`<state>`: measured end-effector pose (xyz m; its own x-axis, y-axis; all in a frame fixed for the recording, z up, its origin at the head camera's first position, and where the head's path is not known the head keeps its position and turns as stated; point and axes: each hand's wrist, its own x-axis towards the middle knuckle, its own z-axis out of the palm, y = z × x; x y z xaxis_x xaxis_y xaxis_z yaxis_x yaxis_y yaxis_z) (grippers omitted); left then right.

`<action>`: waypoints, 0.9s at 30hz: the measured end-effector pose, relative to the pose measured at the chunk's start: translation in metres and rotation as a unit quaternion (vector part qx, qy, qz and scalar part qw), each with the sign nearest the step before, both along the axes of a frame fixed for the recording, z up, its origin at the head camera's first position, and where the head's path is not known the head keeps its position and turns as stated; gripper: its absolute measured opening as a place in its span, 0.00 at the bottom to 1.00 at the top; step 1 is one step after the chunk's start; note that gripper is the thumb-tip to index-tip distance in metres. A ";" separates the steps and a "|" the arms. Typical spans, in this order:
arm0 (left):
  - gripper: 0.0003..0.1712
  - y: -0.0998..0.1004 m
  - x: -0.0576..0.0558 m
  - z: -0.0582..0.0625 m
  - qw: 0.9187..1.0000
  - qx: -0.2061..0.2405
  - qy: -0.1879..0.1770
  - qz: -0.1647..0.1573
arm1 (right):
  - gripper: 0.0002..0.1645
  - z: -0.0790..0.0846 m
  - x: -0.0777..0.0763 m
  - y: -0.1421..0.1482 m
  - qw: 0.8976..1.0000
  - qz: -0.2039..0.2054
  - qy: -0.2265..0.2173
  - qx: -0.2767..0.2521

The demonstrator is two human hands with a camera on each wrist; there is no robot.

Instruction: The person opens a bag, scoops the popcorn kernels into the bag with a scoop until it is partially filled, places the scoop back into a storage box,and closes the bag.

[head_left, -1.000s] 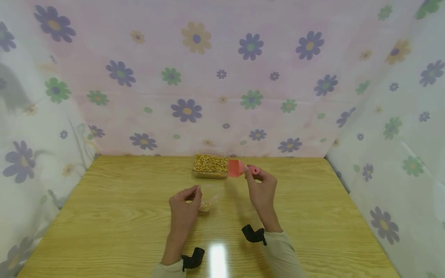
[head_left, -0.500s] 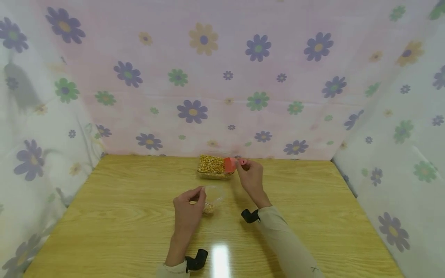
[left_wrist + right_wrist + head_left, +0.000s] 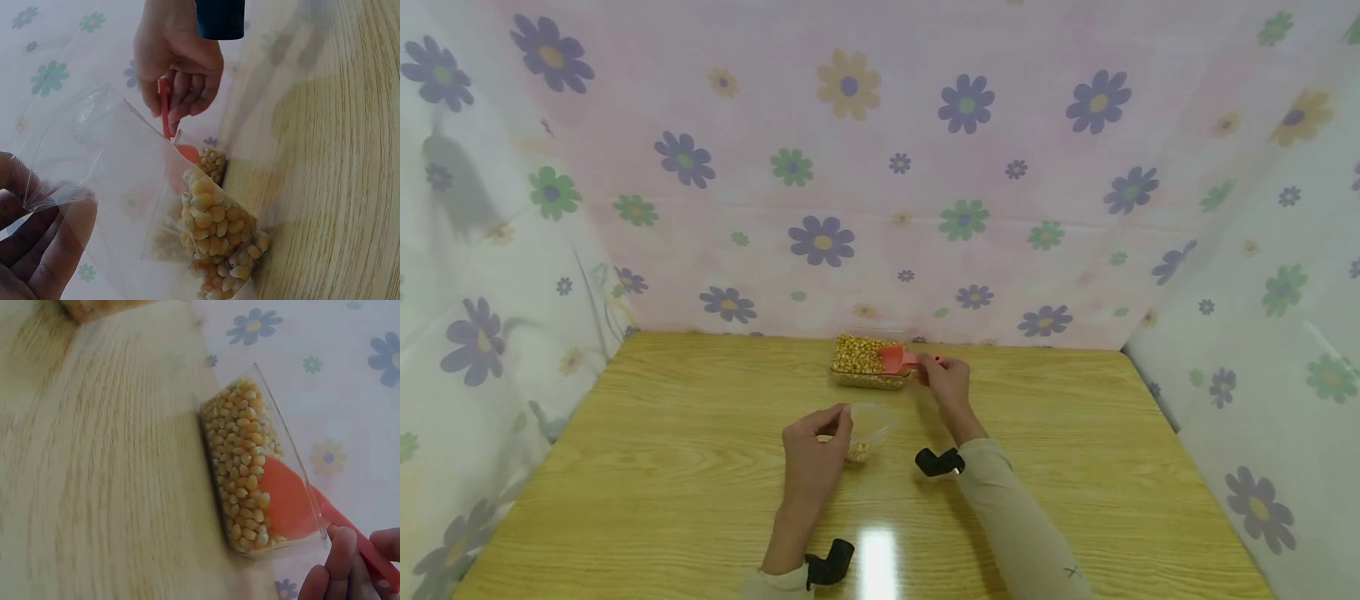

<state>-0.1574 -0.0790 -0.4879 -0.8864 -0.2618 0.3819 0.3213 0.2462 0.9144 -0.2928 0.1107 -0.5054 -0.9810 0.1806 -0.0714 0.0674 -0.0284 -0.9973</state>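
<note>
My right hand [image 3: 947, 385] grips the handle of a red-pink scoop [image 3: 892, 359]. The scoop's blade dips into corn kernels [image 3: 234, 462] at the right end of a clear rectangular container [image 3: 871, 382]. With thumb and fingers, my left hand [image 3: 816, 443] pinches the top edge of a clear plastic bag [image 3: 131, 169], its mouth spread toward the right. A small heap of kernels [image 3: 219, 228] fills the bag's bottom, close over the table. In the left wrist view the right hand and scoop show beyond the bag.
The container stands near the back edge of a wood-grain table [image 3: 662, 450]. Behind it hangs a flowered cloth [image 3: 880, 167], with more cloth along both sides. A black camera mount [image 3: 831, 562] sits on the left wrist, another [image 3: 938, 462] on the right.
My right hand has moved left to the container, and the scoop has gone from beside it into the kernels. The left hand keeps its pinch on the bag; the head view has shifted slightly.
</note>
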 end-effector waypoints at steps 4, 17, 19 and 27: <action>0.08 0.000 0.000 0.000 1.000 -0.008 0.008 0.000 | 0.14 -0.003 0.001 0.002 0.997 0.003 -0.045 -0.063; 0.08 -0.001 -0.001 0.002 1.000 -0.012 0.011 -0.001 | 0.13 -0.005 0.010 -0.005 0.970 -0.034 -0.080 -0.227; 0.08 -0.002 -0.001 0.002 1.000 -0.012 0.009 -0.002 | 0.12 -0.005 0.011 -0.005 0.962 -0.028 -0.080 -0.260; 0.07 -0.001 0.000 0.000 1.000 -0.007 0.006 0.004 | 0.12 -0.001 0.019 -0.007 0.929 0.021 -0.072 -0.361</action>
<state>-0.1576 -0.0805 -0.4878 -0.8793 -0.2633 0.3968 0.3307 0.2619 0.9067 -0.2737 0.1034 -0.5060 -0.9566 -0.0035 -0.2913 0.2155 -0.6812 -0.6996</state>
